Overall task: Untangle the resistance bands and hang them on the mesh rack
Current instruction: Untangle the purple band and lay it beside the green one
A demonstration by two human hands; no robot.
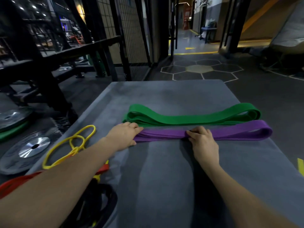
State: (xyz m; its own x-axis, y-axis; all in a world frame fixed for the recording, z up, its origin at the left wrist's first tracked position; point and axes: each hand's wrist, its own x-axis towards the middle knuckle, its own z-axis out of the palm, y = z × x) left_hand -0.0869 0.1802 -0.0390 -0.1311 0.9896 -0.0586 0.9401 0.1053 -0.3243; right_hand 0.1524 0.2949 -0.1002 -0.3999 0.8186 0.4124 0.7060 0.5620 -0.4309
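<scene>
A purple band (230, 133) lies folded in flat layers across a grey mat (164, 170). My left hand (125, 134) covers its left end, fingers around the fold. My right hand (201, 139) pinches the layers at the band's middle. Just behind it a wide green band (189, 118) lies folded flat. A thin yellow band (72, 146) sits looped and knotted at the mat's left edge. A red band (14, 183) passes under my left forearm. A black band (98, 201) lies heaped near the mat's near left corner. The mesh rack (131, 30) stands far left.
Weight plates (28, 148) lie on the floor left of the mat. A black metal frame (49, 66) stands behind them. A corridor with yellow floor lines (192, 53) opens straight ahead. Dark hexagon-patterned floor surrounds the mat on the right.
</scene>
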